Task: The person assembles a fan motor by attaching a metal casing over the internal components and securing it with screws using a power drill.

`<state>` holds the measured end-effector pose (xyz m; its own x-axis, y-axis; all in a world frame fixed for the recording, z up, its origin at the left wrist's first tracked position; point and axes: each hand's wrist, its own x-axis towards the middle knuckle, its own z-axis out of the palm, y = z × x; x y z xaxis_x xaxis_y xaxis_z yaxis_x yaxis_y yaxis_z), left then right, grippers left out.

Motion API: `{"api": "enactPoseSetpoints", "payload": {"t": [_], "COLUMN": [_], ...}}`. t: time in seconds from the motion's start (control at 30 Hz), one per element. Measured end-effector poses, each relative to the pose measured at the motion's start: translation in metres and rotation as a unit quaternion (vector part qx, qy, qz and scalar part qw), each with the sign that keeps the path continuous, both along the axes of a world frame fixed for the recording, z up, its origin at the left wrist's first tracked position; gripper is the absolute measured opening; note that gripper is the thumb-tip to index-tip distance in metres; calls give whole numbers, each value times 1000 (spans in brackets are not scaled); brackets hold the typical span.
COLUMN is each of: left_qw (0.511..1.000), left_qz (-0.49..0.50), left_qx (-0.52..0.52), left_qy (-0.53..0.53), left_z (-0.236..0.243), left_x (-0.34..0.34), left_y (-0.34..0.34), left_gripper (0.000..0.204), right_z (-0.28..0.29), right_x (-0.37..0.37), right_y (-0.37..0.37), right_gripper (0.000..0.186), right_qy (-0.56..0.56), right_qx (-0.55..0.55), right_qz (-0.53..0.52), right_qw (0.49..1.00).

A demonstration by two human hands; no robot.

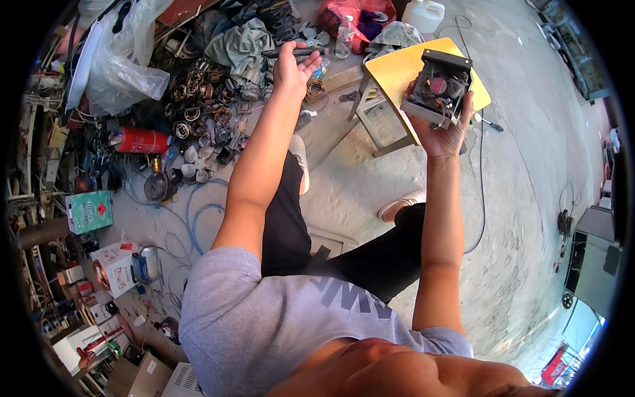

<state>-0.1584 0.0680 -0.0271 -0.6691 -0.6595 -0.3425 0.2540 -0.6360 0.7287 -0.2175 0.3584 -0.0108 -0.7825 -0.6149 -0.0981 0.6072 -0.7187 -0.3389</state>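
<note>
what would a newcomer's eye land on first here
Probably the boxy metal unit in the right hand, seen against the bright yellow-topped stool. Next, perhaps, the red cylinder at the left, beside a sprawling jumble of metal parts.

Yel. stool top (395,61) ptly hidden behind metal-framed device (439,86).

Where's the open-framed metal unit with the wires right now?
Head view, upper right: the metal unit is in the right hand, seen against the top of the yellow stool.
</note>
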Motion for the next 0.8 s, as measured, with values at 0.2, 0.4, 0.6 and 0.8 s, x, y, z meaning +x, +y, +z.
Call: {"api": "enactPoseSetpoints", "payload": {"t": [0.2, 0.4, 0.6, 0.8], "left_qw": [994, 977, 946, 817], "left_qz": [-25, -131, -269, -513], "left_qx": [-9, -22, -4, -132], "left_qy": [105, 165, 183, 227], "left_z": [-1, -3, -8, -3], "left_x": [0, -6, -9, -11], "left_y": [7, 51, 81, 85], "left_gripper": [20, 25, 23, 55], "right_z": [-5, -9, -3, -11], "right_x": [2, -2, -12, -29], "right_y": [-16, -32, -40, -12], "right_gripper": [92, 86, 95, 86], "right_qy": [18, 35, 64, 37], "right_qx": [38, 59, 49, -8], "right_qz": [12, -4, -65, -77], "right_qw": [999, 998, 995, 996]}}
